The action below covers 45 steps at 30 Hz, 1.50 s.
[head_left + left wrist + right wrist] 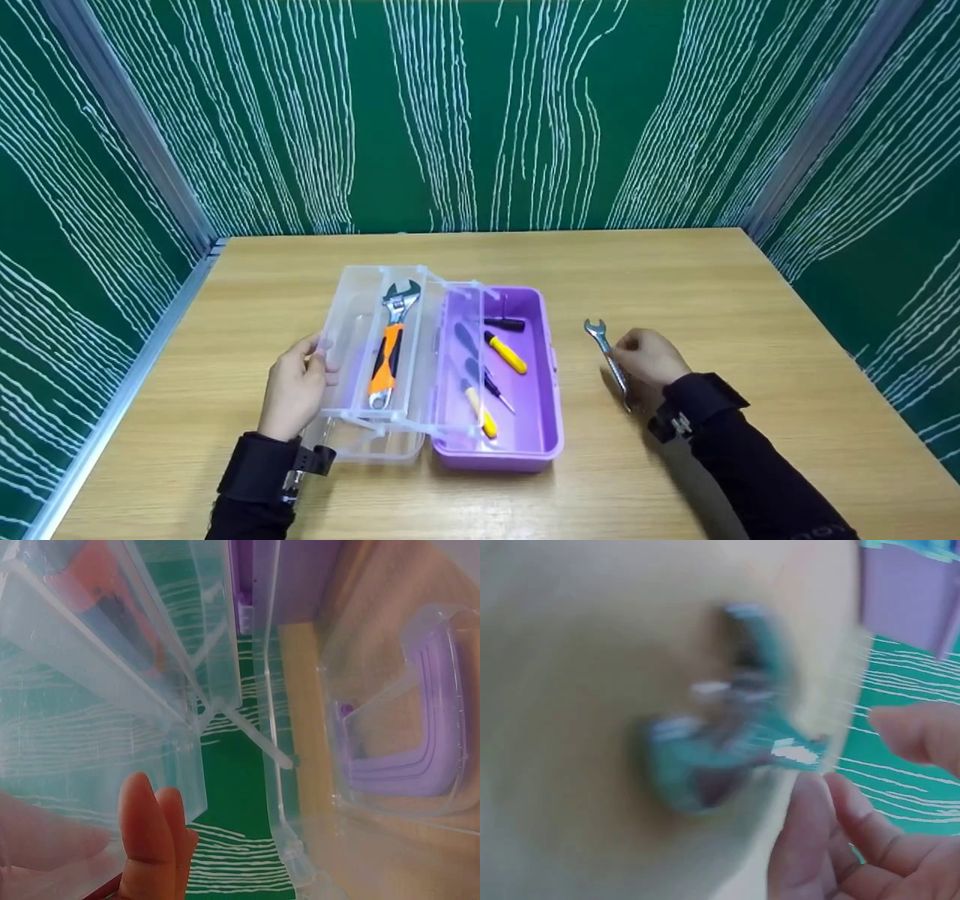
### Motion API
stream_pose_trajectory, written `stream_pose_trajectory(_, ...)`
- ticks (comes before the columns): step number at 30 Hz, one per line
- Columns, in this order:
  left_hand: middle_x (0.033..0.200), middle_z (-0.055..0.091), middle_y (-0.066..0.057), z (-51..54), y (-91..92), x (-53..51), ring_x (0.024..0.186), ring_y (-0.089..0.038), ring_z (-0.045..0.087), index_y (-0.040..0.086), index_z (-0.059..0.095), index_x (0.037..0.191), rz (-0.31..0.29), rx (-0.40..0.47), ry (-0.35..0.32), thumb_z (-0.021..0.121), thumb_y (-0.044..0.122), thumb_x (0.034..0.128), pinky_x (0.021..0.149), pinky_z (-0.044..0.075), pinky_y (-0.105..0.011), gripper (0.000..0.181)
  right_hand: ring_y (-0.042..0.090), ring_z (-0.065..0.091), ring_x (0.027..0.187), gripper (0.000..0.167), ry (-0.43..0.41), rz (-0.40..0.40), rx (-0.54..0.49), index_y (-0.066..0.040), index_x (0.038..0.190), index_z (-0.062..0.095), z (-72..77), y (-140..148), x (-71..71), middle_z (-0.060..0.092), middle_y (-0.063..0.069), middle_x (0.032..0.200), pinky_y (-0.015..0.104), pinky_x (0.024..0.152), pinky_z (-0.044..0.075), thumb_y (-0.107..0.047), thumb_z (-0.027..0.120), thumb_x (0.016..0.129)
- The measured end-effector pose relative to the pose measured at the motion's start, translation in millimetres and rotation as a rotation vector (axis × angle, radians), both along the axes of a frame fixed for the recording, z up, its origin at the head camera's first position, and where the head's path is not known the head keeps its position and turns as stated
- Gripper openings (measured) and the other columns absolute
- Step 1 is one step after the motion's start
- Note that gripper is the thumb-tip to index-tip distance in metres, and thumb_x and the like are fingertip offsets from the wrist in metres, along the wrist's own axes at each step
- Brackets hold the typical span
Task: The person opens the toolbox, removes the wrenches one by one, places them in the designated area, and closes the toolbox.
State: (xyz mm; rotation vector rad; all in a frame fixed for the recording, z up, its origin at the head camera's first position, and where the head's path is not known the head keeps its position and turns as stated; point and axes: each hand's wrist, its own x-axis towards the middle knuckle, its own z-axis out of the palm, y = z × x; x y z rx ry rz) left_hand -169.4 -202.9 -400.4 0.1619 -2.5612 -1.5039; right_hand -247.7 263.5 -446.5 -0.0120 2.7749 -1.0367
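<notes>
Silver wrench [617, 373] in right hand [651, 361], both ends only in head view

1. One left hand [291, 390] and one right hand [651, 364], two in all, at one tabletop [630, 270]
2. One purple toolbox [551, 397]
3. One adjustable wrench [387, 356], one open-ended wrench [617, 375]: two wrenches
4. Two yellow handles [508, 354] inside the box
5. Dark tools [507, 325] alongside, number unclear

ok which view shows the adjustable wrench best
The head view: the adjustable wrench shows whole and sharp. The left wrist view catches only a hazy part through the clear tray; the right wrist view shows none of it.
</notes>
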Motion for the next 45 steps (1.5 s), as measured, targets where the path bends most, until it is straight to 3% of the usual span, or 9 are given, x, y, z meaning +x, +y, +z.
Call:
stream_pose_trajectory(4,0.129,0.058,-0.030,0.5,0.3,-0.2,0.087,-0.030,0.071,-0.014,0.043,0.139,-0.004,0.012,0.003,0.037,0.000,0.0999,0.072,0.060,-0.026,0.042,0.027,0.061,0.096,0.036,0.112,0.001,-0.096,0.005,0.117,0.061,11.4,-9.8,1.2,0.065,0.020,0.109,0.029,0.077,0.049,-0.024,0.055,0.098)
stream_pose_trajectory(7,0.130,0.057,-0.031,1.4,0.4,0.0,0.088,-0.030,0.071,-0.014,0.043,0.138,-0.007,0.020,0.000,0.036,-0.001,0.1000,0.073,0.060,-0.027,0.041,0.026,0.062,0.095,0.040,0.170,-0.007,-0.187,0.007,0.124,0.058,13.9,-20.6,3.2,0.064,0.022,0.113,0.025,0.076,0.051,-0.024,0.054,0.099)
stream_pose_trajectory(10,0.131,0.056,-0.032,2.0,0.3,0.3,0.089,-0.031,0.071,-0.015,0.042,0.139,-0.008,0.023,-0.007,0.036,0.000,0.1002,0.074,0.060,-0.029,0.041,0.026,0.064,0.098,0.046,0.169,-0.007,-0.302,0.009,0.131,0.053,11.2,-33.2,6.9,0.062,0.025,0.119,0.026,0.081,0.056,-0.025,0.054,0.100)
stream_pose_trajectory(14,0.131,0.055,-0.033,1.4,-0.3,0.5,0.088,-0.031,0.071,-0.014,0.042,0.139,-0.004,0.017,-0.015,0.036,0.000,0.1006,0.073,0.060,-0.029,0.041,0.035,0.063,0.107,0.052,0.118,0.011,-0.409,0.009,0.139,0.045,3.4,-51.1,12.2,0.058,0.028,0.128,0.038,0.091,0.057,-0.025,0.055,0.100)
stream_pose_trajectory(26,0.131,0.055,-0.033,-0.5,-1.0,-0.4,0.086,-0.029,0.072,-0.014,0.043,0.139,0.006,0.017,-0.020,0.036,0.001,0.1008,0.073,0.060,-0.030,0.041,0.032,0.065,0.104,0.053,0.118,0.096,-0.396,0.006,0.140,0.047,-6.3,-87.6,27.1,0.060,0.026,0.126,0.038,0.088,0.057,-0.020,0.060,0.095)
stream_pose_trajectory(39,0.134,0.054,-0.032,-1.1,-0.7,-1.3,0.090,-0.030,0.070,-0.013,0.042,0.140,0.005,0.022,-0.027,0.036,0.002,0.1012,0.075,0.060,-0.028,0.042,0.035,0.065,0.107,0.052,0.110,0.063,-0.407,0.010,0.140,0.045,-16.1,-97.2,31.7,0.061,0.029,0.125,0.037,0.086,0.059,-0.008,0.056,0.092)
stream_pose_trajectory(45,0.135,0.054,-0.029,3.6,-0.7,-0.5,0.095,-0.031,0.069,-0.010,0.043,0.140,-0.006,-0.012,-0.037,0.040,0.007,0.1006,0.077,0.058,-0.032,0.043,0.031,0.068,0.100,0.052,0.106,0.050,-0.424,0.007,0.139,0.047,-19.0,-98.1,32.6,0.063,0.029,0.121,0.035,0.079,0.061,-0.005,0.056,0.089)
